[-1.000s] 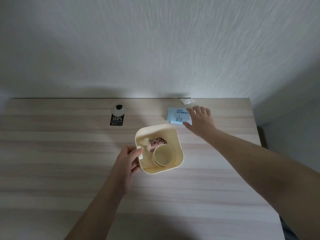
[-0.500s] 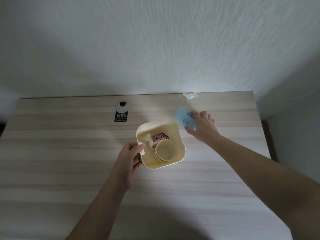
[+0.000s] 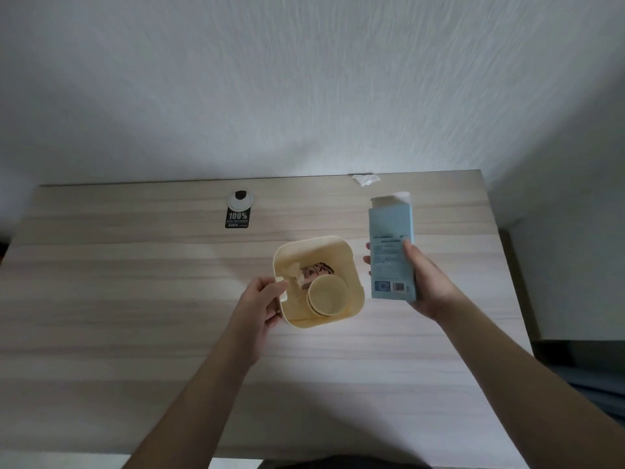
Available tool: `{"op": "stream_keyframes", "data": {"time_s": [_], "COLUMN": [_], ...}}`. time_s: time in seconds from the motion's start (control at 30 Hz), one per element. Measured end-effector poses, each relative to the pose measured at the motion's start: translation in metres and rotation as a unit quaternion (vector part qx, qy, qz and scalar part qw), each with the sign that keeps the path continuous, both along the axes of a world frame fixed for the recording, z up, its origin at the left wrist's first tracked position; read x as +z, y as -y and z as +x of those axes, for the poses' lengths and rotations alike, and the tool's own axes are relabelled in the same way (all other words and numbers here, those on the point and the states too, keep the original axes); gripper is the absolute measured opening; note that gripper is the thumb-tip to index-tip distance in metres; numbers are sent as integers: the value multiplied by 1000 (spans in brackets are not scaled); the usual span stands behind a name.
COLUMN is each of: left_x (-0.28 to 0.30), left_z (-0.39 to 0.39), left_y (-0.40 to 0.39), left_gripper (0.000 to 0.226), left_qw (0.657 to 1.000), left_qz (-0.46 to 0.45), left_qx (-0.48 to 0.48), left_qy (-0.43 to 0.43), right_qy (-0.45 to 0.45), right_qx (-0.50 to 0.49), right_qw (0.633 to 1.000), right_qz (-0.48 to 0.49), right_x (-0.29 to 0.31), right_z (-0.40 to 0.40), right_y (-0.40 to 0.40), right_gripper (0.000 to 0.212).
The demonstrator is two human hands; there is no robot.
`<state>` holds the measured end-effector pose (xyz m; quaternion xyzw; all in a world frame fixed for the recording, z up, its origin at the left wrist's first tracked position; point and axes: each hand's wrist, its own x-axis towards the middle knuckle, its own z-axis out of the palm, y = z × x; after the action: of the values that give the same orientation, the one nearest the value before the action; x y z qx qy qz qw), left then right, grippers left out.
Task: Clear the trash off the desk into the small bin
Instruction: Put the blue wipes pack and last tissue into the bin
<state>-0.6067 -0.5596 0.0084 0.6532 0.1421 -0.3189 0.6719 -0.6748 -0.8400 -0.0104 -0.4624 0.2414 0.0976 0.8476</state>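
While the desk runs pale and mostly bare at nine o'clock, a black tag with a round white cap lies near its far edge at about eleven. Closer to centre, the left hand grips the bin at its near-left corner, fingers wrapped over a small tab on the rim; inside sit a cup, a pink-and-brown wrapper and a pale scrap. Just beside the bin at three o'clock, the right hand holds the box clear of the desk — thumb on the printed face, fingertips showing round the left edge, clamped on its lower half. Its long axis runs twelve to six, with the torn-open white top pointing to twelve and the barcode end nearest the person. It looks like thin card: light, probably empty, stiff along the edges but easy to crush across the faces, so a hold on the long edges suits it. It seems longer than the bin is wide — it may need to go in end-first. A white crumpled scrap lies at the far edge at one o'clock, not yet binned.
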Motion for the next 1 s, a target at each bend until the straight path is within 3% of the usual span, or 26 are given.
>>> {"op": "stream_keyframes", "data": {"time_s": [0.17, 0.33, 0.47, 0.6, 0.73, 1.0], "left_x": [-1, 3, 9, 14, 15, 14], "left_z": [-8, -12, -16, -18, -19, -16], "left_y": [-15, -38, -54, -69, -85, -114], "left_gripper": [26, 30, 32, 30, 29, 30], "left_qw": [1000, 998, 995, 993, 992, 990], "left_qz": [-19, -24, -49, -71, -82, -101], "left_qx": [-15, -47, -82, -91, -100, -99], "left_qy": [14, 17, 25, 9, -10, -22], "right_qy": [13, 92, 165, 140, 121, 121], "right_qx": [-54, -38, -22, -6, 27, 49], "right_qw": [993, 971, 958, 936, 875, 849], "right_qz": [-100, -219, -235, -322, -468, -512], "right_x": [39, 88, 108, 105, 98, 97], "right_z": [-4, -10, -14, -20, -19, -14], "right_y": [-19, -49, -95, -140, -166, -187], "right_gripper": [40, 31, 35, 37, 32, 38]}}
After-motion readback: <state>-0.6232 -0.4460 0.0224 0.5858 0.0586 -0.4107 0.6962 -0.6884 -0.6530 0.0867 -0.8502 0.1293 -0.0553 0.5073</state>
